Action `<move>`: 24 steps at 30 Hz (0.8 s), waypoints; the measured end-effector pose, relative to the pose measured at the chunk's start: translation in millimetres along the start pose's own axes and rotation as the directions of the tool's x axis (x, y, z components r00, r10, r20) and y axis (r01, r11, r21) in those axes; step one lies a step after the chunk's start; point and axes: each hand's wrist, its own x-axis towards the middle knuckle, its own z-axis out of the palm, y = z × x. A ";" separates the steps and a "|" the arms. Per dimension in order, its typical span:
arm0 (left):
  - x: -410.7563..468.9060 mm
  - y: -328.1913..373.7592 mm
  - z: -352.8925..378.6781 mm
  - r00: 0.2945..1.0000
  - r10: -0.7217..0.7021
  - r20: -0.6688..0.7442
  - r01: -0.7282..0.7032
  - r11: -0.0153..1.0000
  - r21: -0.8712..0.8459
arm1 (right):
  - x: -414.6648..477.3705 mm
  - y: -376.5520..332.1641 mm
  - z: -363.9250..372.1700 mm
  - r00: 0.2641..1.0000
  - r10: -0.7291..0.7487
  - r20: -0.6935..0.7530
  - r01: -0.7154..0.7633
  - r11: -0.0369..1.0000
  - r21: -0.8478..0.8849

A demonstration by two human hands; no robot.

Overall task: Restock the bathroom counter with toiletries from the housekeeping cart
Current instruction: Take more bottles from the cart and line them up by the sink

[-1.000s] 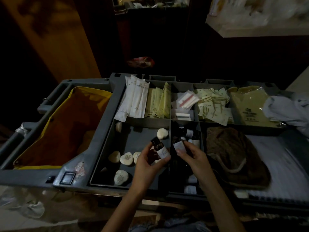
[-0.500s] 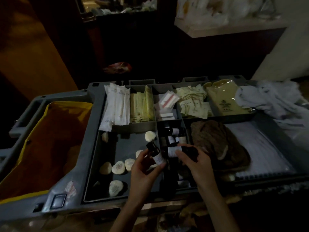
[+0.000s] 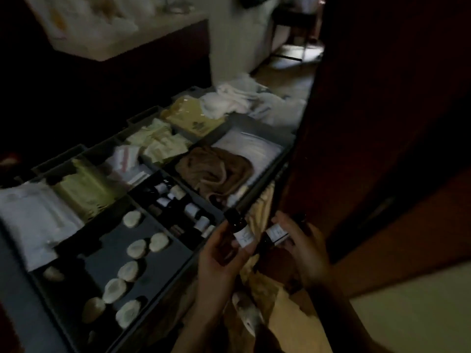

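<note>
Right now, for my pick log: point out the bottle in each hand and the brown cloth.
First bottle (image 3: 244, 235), in left hand (image 3: 219, 262): head view, on its label.
Second bottle (image 3: 276, 232), in right hand (image 3: 304, 250): head view, on its label.
Brown cloth (image 3: 216, 171): head view, on its crumpled middle.

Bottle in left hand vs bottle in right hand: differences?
Pose: the small dark white-labelled left-hand bottle stands near upright, cap on top; the matching right-hand bottle lies tilted toward sideways. Visibility: the left-hand bottle shows cap, shoulder and label above the left hand; the right-hand bottle shows mostly its label, the right hand covering much of it. Shared: dark body, white label, each gripped in one hand.
</note>
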 end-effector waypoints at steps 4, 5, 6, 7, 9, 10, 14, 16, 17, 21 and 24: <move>-32.1 -11.7 39.8 0.965 -0.039 0.261 0.030 0.999 0.038 | -48.2 0.7 -54.0 0.975 0.004 -0.223 -0.014 0.999 -0.042; -37.9 -16.7 49.9 0.944 -0.058 0.326 0.045 0.998 0.048 | -62.0 0.4 -66.3 0.966 0.007 -0.260 -0.023 0.998 -0.058; -42.7 -21.7 59.6 0.925 -0.077 0.373 0.058 0.996 0.062 | -74.8 0.6 -78.4 0.961 0.009 -0.278 -0.029 0.997 -0.068; -47.8 -25.3 69.8 0.908 -0.094 0.409 0.067 0.995 0.079 | -88.1 -1.1 -88.4 0.961 0.006 -0.276 -0.023 0.998 -0.058; -59.0 -29.3 87.3 0.878 -0.116 0.465 0.080 0.992 0.096 | -110.3 -3.5 -109.7 0.963 -0.007 -0.270 -0.001 1.000 -0.029; -65.1 -30.5 95.1 0.864 -0.112 0.490 0.083 0.993 0.081 | -120.0 -3.6 -120.7 0.959 -0.011 -0.282 0.008 1.000 -0.012; -87.3 -30.8 125.7 0.767 -0.106 0.633 0.078 0.994 0.072 | -155.1 -3.9 -163.3 0.940 -0.018 -0.340 0.048 0.996 0.081; -97.7 -31.3 145.3 0.700 -0.113 0.705 0.082 0.994 0.078 | -171.4 -3.3 -185.3 0.924 -0.036 -0.380 0.072 0.994 0.082; -104.0 -31.8 156.2 0.672 -0.118 0.731 0.081 0.993 0.087 | -180.1 -3.1 -196.5 0.911 -0.053 -0.410 0.093 0.993 0.077; -138.3 -38.2 205.4 0.570 -0.144 0.809 0.057 0.989 0.136 | -219.5 -1.9 -244.8 0.805 -0.116 -0.582 0.132 0.991 -0.015; -175.1 -44.6 253.0 0.512 -0.167 0.843 0.050 0.985 0.165 | -254.2 1.6 -288.6 0.705 -0.145 -0.694 0.164 0.986 -0.040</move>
